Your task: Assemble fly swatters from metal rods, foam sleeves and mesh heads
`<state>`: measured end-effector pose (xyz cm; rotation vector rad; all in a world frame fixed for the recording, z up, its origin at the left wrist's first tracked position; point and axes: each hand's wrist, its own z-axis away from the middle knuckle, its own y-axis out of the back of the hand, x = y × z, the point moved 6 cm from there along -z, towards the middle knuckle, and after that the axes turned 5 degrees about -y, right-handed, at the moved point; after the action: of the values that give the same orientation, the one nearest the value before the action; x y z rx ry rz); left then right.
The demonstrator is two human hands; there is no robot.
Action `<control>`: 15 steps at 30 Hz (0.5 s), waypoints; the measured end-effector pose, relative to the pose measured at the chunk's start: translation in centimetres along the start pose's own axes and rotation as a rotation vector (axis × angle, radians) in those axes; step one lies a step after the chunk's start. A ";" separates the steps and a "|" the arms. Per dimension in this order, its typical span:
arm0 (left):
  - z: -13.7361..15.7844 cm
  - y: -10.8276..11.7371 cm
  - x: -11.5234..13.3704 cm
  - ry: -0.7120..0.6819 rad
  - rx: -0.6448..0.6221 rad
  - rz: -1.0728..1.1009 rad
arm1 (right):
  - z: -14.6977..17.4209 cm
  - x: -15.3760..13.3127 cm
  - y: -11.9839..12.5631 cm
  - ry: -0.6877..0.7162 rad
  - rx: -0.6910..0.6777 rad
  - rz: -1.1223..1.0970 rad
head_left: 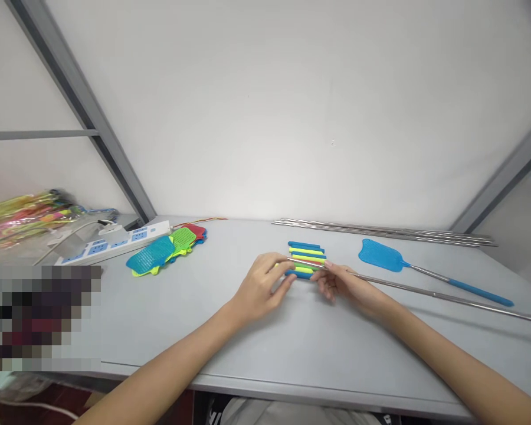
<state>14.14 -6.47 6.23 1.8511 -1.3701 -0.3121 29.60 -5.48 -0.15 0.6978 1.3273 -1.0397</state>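
Note:
A long thin metal rod (407, 287) runs from between my hands out past the right edge. My right hand (340, 283) pinches it near its left end between thumb and index finger, the other fingers curled below. My left hand (268, 280) is beside that end, its thumb and fingers closed around the left end of a yellow handle sleeve (304, 269); the fingers partly hide this grip. Under and behind the rod lies a row of blue, yellow, red and green handle sleeves (307, 251). Right of them rests a blue fly swatter (383, 255) with a metal shaft and blue handle.
A bundle of metal rods (380, 231) lies along the wall. Teal, green, yellow and red swatter heads (153, 258) overlap at left, beside a white power strip (115, 245). Bagged colourful items (30, 215) lie farther left. The table's front edge (314, 395) runs before me.

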 end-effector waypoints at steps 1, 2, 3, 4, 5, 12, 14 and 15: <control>0.0 -0.3 0.6 -0.014 -0.034 0.055 | 0.0 0.0 0.1 0.005 0.005 -0.002; 0.1 -0.9 1.2 -0.011 -0.101 0.130 | -0.1 0.1 0.1 0.009 0.007 -0.003; 0.3 -1.5 1.6 0.023 -0.163 0.214 | -0.1 0.1 0.0 0.013 0.007 -0.002; 0.4 -2.2 1.8 0.082 -0.197 0.307 | -0.1 0.1 -0.1 0.016 0.003 0.000; 0.7 -3.0 1.8 0.161 -0.228 0.411 | -0.1 0.1 -0.3 0.018 -0.003 0.004; 2.3 -7.7 0.5 0.710 -0.212 1.315 | 0.0 0.4 -1.8 0.015 -0.064 -0.018; 2.4 -7.9 0.1 0.788 -0.181 1.450 | 0.0 0.4 -2.1 0.011 -0.076 -0.005; 2.4 -7.8 0.0 0.816 -0.168 1.497 | 0.1 0.4 -2.3 0.011 -0.084 0.004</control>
<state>18.08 -6.78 -0.96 0.3173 -1.5939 0.9416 27.51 -6.59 -0.19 0.6440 1.3703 -0.9722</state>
